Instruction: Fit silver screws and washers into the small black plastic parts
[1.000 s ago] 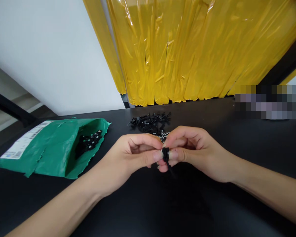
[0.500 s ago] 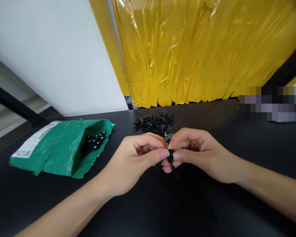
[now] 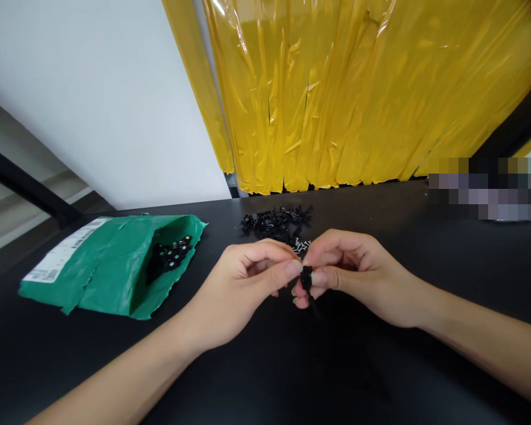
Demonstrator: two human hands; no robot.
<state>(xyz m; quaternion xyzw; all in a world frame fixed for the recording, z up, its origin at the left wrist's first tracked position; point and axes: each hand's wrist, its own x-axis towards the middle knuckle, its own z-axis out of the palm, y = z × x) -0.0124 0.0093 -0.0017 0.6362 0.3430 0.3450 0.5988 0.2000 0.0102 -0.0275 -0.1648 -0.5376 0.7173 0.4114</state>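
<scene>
- Head view, far left: a green mailer bag lies on the black table, its torn mouth facing right and showing black pieces with silvery discs.
- Next along, I have the left hand in a thumb-and-finger pinch at the near-left edge of the small black fitting; the fingertips behind it are hidden from me.
- Beyond that hand sit a pile of loose black fittings and, closer in, some silvery screw-like pins.
- At centre, the small black fitting is up between both hands, a thin dark tail hanging below.
- On its right, I have the right hand grasping it, thumb flat against its side.
- I judge this step as fine two-handed fingertip work; my next move calls for a firm right grip and small left-fingertip adjustments.
</scene>
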